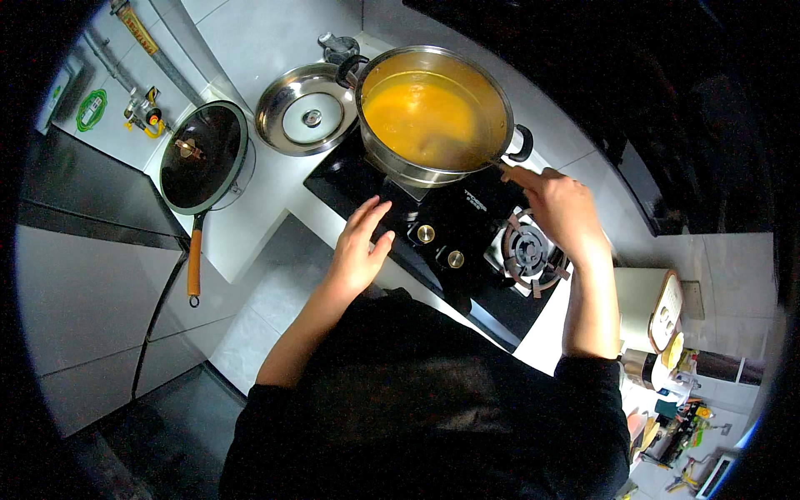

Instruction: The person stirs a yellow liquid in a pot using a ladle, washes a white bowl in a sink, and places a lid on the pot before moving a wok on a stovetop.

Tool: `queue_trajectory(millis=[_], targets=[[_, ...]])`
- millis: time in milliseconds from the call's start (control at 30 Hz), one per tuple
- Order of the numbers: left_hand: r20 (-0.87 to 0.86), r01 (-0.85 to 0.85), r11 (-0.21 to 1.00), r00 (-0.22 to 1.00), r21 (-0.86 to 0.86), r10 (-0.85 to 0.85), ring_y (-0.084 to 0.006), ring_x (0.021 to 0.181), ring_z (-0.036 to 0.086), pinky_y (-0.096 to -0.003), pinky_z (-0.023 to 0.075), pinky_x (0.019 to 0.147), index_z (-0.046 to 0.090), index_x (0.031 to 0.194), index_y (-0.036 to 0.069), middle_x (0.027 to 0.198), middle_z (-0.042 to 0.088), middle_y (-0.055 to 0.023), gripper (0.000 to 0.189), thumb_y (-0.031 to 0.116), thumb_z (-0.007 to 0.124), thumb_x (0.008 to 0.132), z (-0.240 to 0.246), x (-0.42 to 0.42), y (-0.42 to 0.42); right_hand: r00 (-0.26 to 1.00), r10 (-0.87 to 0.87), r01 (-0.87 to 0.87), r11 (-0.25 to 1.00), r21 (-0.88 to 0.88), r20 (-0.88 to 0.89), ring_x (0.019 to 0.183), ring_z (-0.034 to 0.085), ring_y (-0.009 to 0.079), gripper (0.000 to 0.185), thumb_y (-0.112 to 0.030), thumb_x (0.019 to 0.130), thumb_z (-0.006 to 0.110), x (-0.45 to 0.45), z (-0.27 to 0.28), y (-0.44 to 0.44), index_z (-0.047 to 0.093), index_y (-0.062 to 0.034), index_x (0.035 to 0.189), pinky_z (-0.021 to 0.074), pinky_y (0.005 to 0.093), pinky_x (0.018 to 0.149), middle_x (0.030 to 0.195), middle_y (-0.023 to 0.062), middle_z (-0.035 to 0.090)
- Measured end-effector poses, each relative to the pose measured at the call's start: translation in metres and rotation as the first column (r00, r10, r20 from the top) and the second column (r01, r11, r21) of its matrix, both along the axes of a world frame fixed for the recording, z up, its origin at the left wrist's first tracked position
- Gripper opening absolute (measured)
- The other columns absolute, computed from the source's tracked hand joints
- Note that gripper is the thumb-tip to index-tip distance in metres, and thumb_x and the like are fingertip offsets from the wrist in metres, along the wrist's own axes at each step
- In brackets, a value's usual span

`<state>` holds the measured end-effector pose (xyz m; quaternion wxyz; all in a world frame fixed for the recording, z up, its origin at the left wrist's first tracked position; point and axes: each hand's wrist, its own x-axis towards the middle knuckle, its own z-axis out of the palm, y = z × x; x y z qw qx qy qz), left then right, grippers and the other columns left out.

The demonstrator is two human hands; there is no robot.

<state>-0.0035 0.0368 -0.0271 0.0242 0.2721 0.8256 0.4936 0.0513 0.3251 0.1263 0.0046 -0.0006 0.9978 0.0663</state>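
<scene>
A large steel pot (400, 170) with black side handles stands on the black glass gas hob (350, 181) and holds yellow-orange liquid (415, 112). My right hand (553, 203) is closed around the thin handle of a utensil at the pot's right rim; its far end is a dark blur in the liquid, so its kind cannot be told. Near the hob's front edge my left hand (361, 247) hovers with fingers apart, holding nothing. Between the hands lie two round hob knobs (425, 234), and beside my right forearm is a bare burner with its pan support (530, 250).
Left of the pot lies a steel-and-glass lid (312, 119), with a stone mortar (340, 49) behind. A lidded frying pan (206, 156) has its wooden handle (194, 262) jutting over the counter edge. A pale appliance (647, 309) stands at right.
</scene>
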Motion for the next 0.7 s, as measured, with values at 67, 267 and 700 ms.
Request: queue_trajectory(millis=[67, 267, 700], targets=[[-0.009, 0.008, 1.0, 1.0, 0.0, -0.008, -0.0349, 0.124, 0.05, -0.0386, 0.0402, 0.103, 0.052, 0.13, 0.006, 0.136, 0.049, -0.0182, 0.046, 0.009, 0.063, 0.085, 0.001, 0.002, 0.0, 0.999, -0.017, 0.016, 0.999, -0.029, -0.042, 0.074, 0.066, 0.0322, 0.038, -0.011, 0.084, 0.057, -0.004, -0.003, 0.005, 0.06, -0.025, 0.119, 0.0548, 0.0431, 0.067, 0.083, 0.0138, 0.064], [-0.03, 0.024, 1.0, 0.999, 0.004, -0.024, -0.0348, 0.124, 0.05, -0.0391, 0.0405, 0.103, 0.052, 0.13, 0.007, 0.136, 0.05, -0.0177, 0.046, 0.01, 0.063, 0.085, 0.002, 0.005, 0.003, 0.982, -0.082, 0.074, 0.996, -0.053, -0.168, 0.072, 0.067, 0.0339, 0.033, -0.014, 0.089, 0.054, -0.028, -0.049, 0.029, 0.06, -0.0236, 0.12, 0.0552, 0.0445, 0.065, 0.081, 0.0157, 0.066], [-0.007, 0.004, 1.0, 1.0, 0.007, -0.004, -0.0351, 0.124, 0.049, -0.0389, 0.0397, 0.103, 0.053, 0.128, 0.005, 0.135, 0.05, -0.0192, 0.045, 0.008, 0.063, 0.085, 0.004, 0.004, 0.006, 0.98, -0.045, 0.002, 0.976, -0.219, -0.194, 0.077, 0.066, 0.0373, 0.028, -0.015, 0.09, 0.052, -0.059, -0.056, -0.001, 0.061, -0.0141, 0.117, 0.0541, 0.0471, 0.068, 0.084, 0.019, 0.067]])
